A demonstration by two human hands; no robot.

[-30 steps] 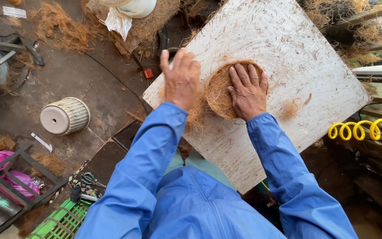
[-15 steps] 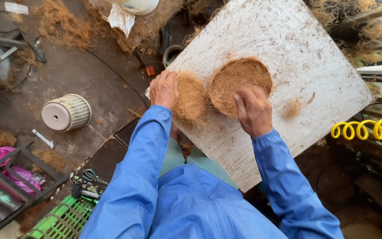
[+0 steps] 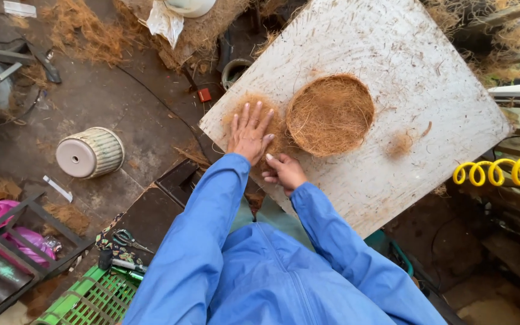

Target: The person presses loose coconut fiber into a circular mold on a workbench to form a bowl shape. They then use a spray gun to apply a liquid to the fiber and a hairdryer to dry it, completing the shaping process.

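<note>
Fingers of left hand (image 3: 249, 133) spread flat on loose fibre pad (image 3: 266, 123), right hand (image 3: 284, 171) fingers curled on its counter-edge side; pressing step, round fibre disc (image 3: 330, 114) beside.

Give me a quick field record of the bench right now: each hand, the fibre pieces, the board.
left hand: flat, fingers spread, pressing on loose coir fibre pile
right hand: curled at the pile's near edge, grip unclear
round coir disc: lies on the board right of the pile, untouched
white board: scuffed, tilted in view
small fibre tuft: alone, right of the disc
</note>
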